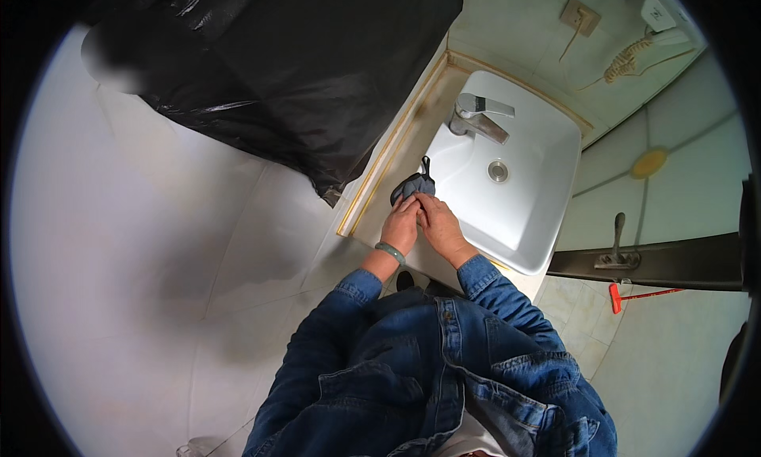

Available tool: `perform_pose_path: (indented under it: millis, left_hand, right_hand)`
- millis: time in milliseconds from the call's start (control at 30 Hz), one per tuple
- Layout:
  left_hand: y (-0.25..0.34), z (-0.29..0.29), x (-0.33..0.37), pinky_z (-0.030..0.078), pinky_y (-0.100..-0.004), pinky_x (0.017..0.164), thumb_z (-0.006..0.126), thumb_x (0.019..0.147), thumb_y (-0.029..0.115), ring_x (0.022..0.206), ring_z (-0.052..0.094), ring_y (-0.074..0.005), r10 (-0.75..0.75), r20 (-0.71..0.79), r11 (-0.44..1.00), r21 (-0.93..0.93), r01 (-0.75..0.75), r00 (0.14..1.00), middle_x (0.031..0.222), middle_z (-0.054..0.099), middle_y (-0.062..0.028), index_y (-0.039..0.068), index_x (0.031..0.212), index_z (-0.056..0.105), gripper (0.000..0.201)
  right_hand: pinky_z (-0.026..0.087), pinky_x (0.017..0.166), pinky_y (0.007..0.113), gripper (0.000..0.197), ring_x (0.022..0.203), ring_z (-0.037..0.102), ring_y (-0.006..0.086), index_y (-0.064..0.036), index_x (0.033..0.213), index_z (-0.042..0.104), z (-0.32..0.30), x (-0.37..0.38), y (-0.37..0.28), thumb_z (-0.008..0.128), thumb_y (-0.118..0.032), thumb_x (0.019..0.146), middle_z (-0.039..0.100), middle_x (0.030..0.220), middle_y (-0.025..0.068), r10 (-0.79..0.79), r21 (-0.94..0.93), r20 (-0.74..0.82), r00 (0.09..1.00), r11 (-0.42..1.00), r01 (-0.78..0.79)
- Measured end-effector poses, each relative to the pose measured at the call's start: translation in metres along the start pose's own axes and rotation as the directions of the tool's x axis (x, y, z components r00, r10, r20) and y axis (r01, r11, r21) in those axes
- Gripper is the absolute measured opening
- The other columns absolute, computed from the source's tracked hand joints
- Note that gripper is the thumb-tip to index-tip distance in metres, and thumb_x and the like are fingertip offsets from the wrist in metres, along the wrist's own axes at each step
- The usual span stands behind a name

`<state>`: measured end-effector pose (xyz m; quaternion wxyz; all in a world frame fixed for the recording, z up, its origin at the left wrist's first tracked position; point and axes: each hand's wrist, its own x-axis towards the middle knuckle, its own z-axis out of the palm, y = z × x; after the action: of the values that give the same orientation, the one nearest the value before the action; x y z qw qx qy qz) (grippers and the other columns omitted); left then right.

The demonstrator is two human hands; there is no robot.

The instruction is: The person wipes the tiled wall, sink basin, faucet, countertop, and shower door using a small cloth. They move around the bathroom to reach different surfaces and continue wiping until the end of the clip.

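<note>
Both of my hands are together over the countertop [432, 268], at the left rim of a white washbasin [541, 152]. Between their fingertips is a small bunched piece of dark grey fabric [414, 187] with black edging and a black loop [426, 166] sticking up toward the basin. My left hand [399, 225], with a green bangle [390, 253] at its wrist, grips the fabric's near side. Right beside it, my right hand [442, 225] pinches the same fabric. The fingertips partly hide how it is folded.
A chrome faucet [483, 118] stands at the basin's back left, with a drain [498, 171] below it. Black plastic sheeting [277, 76] hangs at the left. On the right are a door with a handle [617, 255] and a red long-handled tool [616, 298]. A wall socket [580, 17] is behind.
</note>
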<state>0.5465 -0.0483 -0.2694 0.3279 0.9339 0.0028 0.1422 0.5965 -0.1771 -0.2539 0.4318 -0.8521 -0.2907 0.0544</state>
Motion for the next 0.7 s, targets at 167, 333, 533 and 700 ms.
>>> perform_pose_path:
  millis: [167, 333, 533, 700]
  left_hand:
    - [0.013, 0.003, -0.01, 0.047, -0.042, 0.092, 0.05, 0.087, 0.003, 0.107, 0.058, -0.0355, -0.026, -0.078, 0.999, -0.025, 0.024, 0.997, 0.116, 0.064, -0.0155, 0.003, 0.114, 0.062, 0.029]
    - [0.036, 0.013, -0.007, 0.049, -0.0411, 0.083, 0.051, 0.085, 0.003, 0.094, 0.06, -0.0339, -0.03, -0.055, 0.999, 0.031, 0.031, 0.998, 0.103, 0.067, -0.0131, 0.004, 0.106, 0.063, 0.024]
    - [0.082, 0.014, 0.025, 0.05, -0.0428, 0.084, 0.055, 0.088, 0.002, 0.095, 0.061, -0.0356, 0.061, -0.036, 0.973, -0.221, -0.068, 0.997, 0.102, 0.066, -0.0155, 0.004, 0.109, 0.06, 0.022]
    - [0.109, 0.006, 0.075, 0.037, -0.0439, 0.106, 0.051, 0.095, 0.011, 0.126, 0.045, -0.0422, 0.106, -0.161, 0.893, -0.419, -0.165, 0.981, 0.137, 0.046, -0.0267, -0.002, 0.132, 0.043, 0.04]
  right_hand:
    - [0.048, 0.084, 0.046, 0.036, 0.095, 0.057, 0.0411, -0.0048, 0.123, 0.054, -0.019, -0.002, 0.002, 0.057, -0.014, 0.088, 0.062, 0.109, 0.02, -0.038, -0.074, 0.121, 0.992, 0.996, 0.048]
    - [0.048, 0.086, 0.045, 0.04, 0.098, 0.058, 0.0405, -0.0051, 0.126, 0.052, -0.043, -0.01, 0.013, 0.058, -0.014, 0.087, 0.062, 0.11, 0.0218, 0.049, -0.04, 0.241, 0.969, 0.998, -0.041]
    - [0.048, 0.088, 0.035, 0.041, 0.1, 0.062, 0.0304, -0.0035, 0.127, 0.053, -0.075, -0.024, 0.028, 0.058, -0.011, 0.088, 0.063, 0.11, 0.019, 0.204, 0.327, 0.089, 0.975, 0.919, -0.222]
    - [0.049, 0.078, 0.03, 0.029, 0.084, 0.062, 0.0231, -0.0023, 0.117, 0.059, -0.138, -0.001, 0.029, 0.057, -0.005, 0.088, 0.062, 0.1, 0.0135, 0.216, 0.267, -0.259, 0.942, 0.953, -0.145]
